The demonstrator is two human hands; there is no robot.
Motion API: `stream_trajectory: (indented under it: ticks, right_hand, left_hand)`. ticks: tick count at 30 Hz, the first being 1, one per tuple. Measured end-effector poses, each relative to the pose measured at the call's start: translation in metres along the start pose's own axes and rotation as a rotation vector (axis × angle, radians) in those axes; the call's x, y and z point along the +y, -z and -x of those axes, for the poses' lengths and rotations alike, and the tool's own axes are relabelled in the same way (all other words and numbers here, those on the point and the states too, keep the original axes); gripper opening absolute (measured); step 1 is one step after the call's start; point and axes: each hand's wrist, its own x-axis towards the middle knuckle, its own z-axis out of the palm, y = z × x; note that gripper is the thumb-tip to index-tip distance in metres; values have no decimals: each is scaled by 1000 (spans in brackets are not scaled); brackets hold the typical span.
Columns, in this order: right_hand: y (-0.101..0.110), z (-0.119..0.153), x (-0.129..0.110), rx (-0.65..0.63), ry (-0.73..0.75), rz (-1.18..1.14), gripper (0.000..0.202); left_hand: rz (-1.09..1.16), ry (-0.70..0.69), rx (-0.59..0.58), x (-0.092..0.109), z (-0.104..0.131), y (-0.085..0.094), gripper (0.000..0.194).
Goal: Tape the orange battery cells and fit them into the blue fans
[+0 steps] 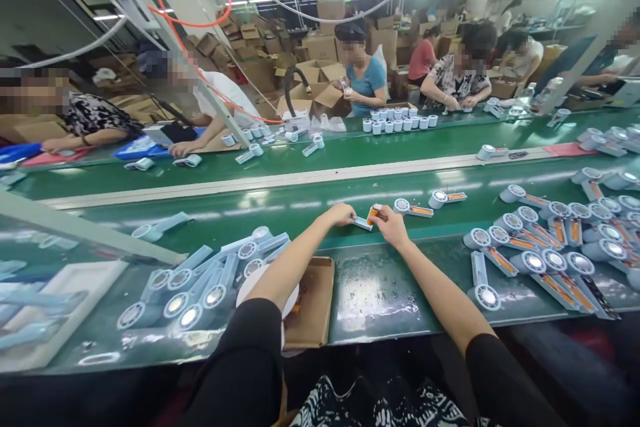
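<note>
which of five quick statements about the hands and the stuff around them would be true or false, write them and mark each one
1. The right hand holds an orange piece. True.
2. The left hand holds nothing. False: the left hand holds a pale blue part.
3. A cardboard box is nearer the camera than both hands. True.
4. No orange shows in the pile at the right. False: several units in that pile show orange.
5. The belt beyond the hands is green. True.

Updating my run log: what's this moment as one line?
left hand: holding pale-blue part | right hand: holding orange piece | cardboard box: open, nearby
</note>
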Motion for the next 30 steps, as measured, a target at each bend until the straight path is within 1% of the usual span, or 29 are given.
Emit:
stream_trajectory:
  ticks: [1, 2, 4, 6, 10, 13, 15, 17, 19, 22, 25, 27, 30]
  right_hand:
    - [-4, -6, 1, -34, 4, 54, 27]
    - [-6, -10, 2, -72, 7, 125, 24]
    - [-7, -13, 4, -158, 12, 281, 19]
    - [-8, -14, 5, -252, 18, 428, 20]
    - [-15, -25, 3, -411, 36, 645, 30]
    - [-22, -38, -2, -482, 34, 731, 36]
    - [-23, -44, -3, -501, 19, 744, 37]
    - [-21, -45, -3, -486, 4, 708, 34]
    - [-17, -41, -1, -437, -3, 632, 31]
    - [-13, -33, 7, -309, -15, 474, 28]
    - [-14, -31, 19, -178, -25, 285, 28]
    - [-15, -33, 27, -116, -24, 157, 30]
    - [-10, -38, 37, -55, -16, 35, 42]
  left_hand:
    - [21, 20, -60, -2, -5, 1, 30]
    - [33, 41, -91, -4, -8, 1, 29]
    - [61, 85, -101, -5, -12, -1, 29]
    - [97, 128, -81, -4, -13, -6, 32]
    - [164, 222, -10, 4, -19, -19, 36]
    - [198, 283, 36, 10, -25, -24, 37]
    - [214, 302, 55, 13, -26, -24, 37]
    - [226, 303, 70, 15, -26, -22, 37]
    - [240, 292, 84, 16, -26, -21, 36]
    - [262, 270, 103, 14, -27, -23, 35]
    - [276, 260, 112, 11, -32, -29, 35]
    - [280, 261, 113, 11, -35, -33, 35]
    - [285, 258, 110, 11, -39, -38, 35]
